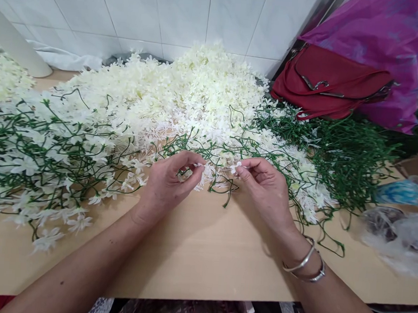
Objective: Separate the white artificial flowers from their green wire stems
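A large heap of loose white artificial flowers (198, 94) fills the back of the tan table (196, 255). My left hand (168, 184) hovers at the heap's front edge, thumb and forefinger pinched on a small white flower piece (198, 165). My right hand (263, 188), with two silver bangles on the wrist, pinches a small white blossom (237, 166) at its fingertips. Green plastic stems (224, 188) trail between and just beyond both hands. Finished green stems with white flowers (42, 156) spread to the left.
Bare green stems (347, 151) pile at the right. A red handbag (327, 83) leans against a purple plastic bag (389, 44) at the back right. Clear plastic bags (399, 229) lie at the right edge. A white tiled wall (168, 12) stands behind.
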### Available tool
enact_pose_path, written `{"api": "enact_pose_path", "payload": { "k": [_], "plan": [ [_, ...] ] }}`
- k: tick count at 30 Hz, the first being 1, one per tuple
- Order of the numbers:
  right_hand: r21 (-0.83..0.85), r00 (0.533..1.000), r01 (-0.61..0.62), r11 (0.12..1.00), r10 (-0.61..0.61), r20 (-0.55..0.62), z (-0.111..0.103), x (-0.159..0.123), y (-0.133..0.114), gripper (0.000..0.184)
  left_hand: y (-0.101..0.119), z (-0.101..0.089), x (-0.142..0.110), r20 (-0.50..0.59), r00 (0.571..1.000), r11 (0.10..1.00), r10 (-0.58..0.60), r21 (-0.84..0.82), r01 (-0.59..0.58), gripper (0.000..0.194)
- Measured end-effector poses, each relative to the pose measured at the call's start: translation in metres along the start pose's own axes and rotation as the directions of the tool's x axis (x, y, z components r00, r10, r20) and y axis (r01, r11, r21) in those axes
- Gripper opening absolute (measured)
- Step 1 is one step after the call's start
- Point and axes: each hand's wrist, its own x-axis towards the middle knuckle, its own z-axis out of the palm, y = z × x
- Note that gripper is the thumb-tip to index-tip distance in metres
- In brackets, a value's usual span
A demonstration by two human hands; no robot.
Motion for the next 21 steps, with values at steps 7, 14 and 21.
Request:
{"api": "enact_pose_path", "payload": {
  "k": [7,14,21],
  "plan": [
    [-0.003,1.0,0.007,1.0,-0.008,-0.029,0.0,0.001,-0.003,0.007,0.001,-0.003,0.001,0.29,0.934,0.974,0.209,0.024,-0.225,0.016],
    [-0.009,1.0,0.009,1.0,-0.009,-0.008,-0.001,0.001,-0.003,0.007,-0.009,0.005,-0.002,0.273,0.927,0.917,0.257,0.233,-0.323,0.01],
    [-0.05,0.999,0.031,0.998,-0.029,0.034,0.001,-0.004,-0.003,0.005,-0.015,0.015,-0.006,0.345,0.909,0.837,0.236,0.403,-0.37,0.016]
  ]
}}
